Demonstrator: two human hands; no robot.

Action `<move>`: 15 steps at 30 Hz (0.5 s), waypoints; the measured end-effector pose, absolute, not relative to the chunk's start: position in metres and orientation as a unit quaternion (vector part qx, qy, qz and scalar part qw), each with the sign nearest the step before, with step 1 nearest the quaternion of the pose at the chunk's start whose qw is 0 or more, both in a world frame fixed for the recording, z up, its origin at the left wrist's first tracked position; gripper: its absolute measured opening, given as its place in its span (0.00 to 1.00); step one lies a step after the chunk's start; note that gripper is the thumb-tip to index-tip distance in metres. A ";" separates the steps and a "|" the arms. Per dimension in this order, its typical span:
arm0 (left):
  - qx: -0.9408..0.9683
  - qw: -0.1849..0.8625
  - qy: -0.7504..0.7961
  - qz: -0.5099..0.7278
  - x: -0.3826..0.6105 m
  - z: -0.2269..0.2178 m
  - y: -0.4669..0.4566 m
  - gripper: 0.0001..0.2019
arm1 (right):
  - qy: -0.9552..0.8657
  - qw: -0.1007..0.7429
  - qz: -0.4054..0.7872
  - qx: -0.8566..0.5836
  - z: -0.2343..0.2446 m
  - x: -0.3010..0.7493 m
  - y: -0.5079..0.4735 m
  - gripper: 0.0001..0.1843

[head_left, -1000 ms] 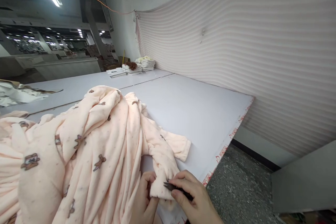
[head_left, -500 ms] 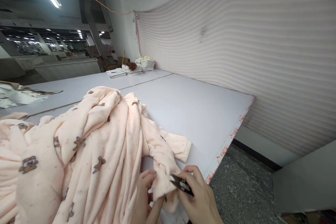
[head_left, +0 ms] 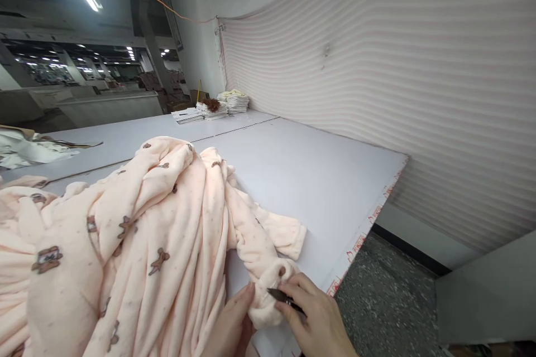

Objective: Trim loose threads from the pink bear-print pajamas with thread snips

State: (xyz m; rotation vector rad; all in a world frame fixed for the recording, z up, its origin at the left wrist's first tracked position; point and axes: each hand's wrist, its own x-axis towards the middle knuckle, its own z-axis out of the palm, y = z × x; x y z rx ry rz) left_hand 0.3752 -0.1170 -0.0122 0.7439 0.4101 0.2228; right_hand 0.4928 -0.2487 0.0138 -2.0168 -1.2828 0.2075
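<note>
A pale pink fleece garment (head_left: pixel 180 234) with brown bear prints lies in folds over the left half of the table. The end of one of its sleeves (head_left: pixel 268 295) is gripped at the near edge by my left hand (head_left: pixel 234 318), thumb against the cloth and the other fingers partly hidden. My right hand (head_left: pixel 314 312) is closed round small black thread snips (head_left: pixel 287 298), whose blades point left over the sleeve end. The fingertips of this hand also touch the cloth. A second sleeve end (head_left: pixel 288 234) lies flat just beyond.
The grey table (head_left: pixel 326 178) has a right edge with red-printed tape (head_left: pixel 358 242), beside a speckled floor (head_left: pixel 385 290). Paper stacks (head_left: pixel 232 101) stand at the far end. White scraps (head_left: pixel 29 148) lie at the left. Striped cloth (head_left: pixel 377 67) hangs along the wall.
The sleeve end has been turned, so its rounded cuff now faces up and a brown print shows. My left hand has shifted round it, and the snips lie flatter over the cloth.
</note>
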 end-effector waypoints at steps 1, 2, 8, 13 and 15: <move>0.361 0.904 0.202 0.106 0.375 -0.009 -0.117 0.22 | -0.490 0.368 0.078 -0.786 0.014 0.493 -0.248 0.11; 0.365 0.902 0.207 0.105 0.375 -0.007 -0.117 0.22 | -0.482 0.379 0.084 -0.785 0.014 0.494 -0.247 0.11; 0.406 0.883 0.204 0.123 0.377 -0.010 -0.118 0.19 | -0.516 0.327 0.059 -0.789 0.012 0.495 -0.248 0.14; 0.430 0.864 0.230 0.125 0.374 -0.013 -0.115 0.20 | -0.499 0.386 0.100 -0.769 0.009 0.498 -0.248 0.09; 0.543 0.780 0.272 0.149 0.367 -0.008 -0.106 0.18 | -0.478 0.432 0.131 -0.753 -0.001 0.511 -0.246 0.09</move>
